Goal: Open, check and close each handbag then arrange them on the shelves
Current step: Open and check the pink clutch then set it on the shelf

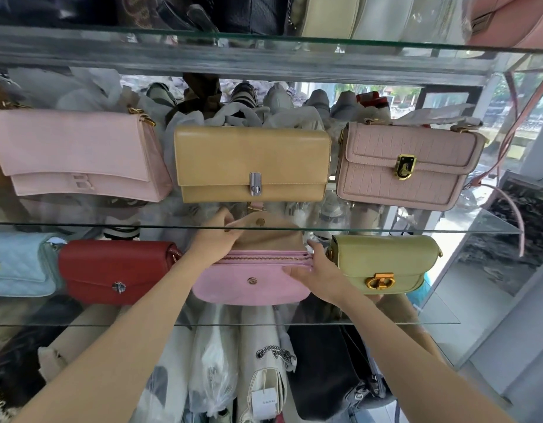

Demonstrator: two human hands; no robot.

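Currently checking pink handbag [252, 280] on lower glass shelf [386, 322], between red bag [117, 270] and green bag [383, 264]. Left hand [217, 238] gripping raised flap [264, 232]; right hand [317, 274] pinching bag's right end. Long axis running left-right; flap needing folding forward and down onto front snap, left hand nearer.

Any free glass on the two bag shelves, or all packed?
Bare glass right of the croc pink bag on the middle shelf, and right of the green bag below. Elsewhere crowded: red bag, open pink bag and green bag nearly touch.
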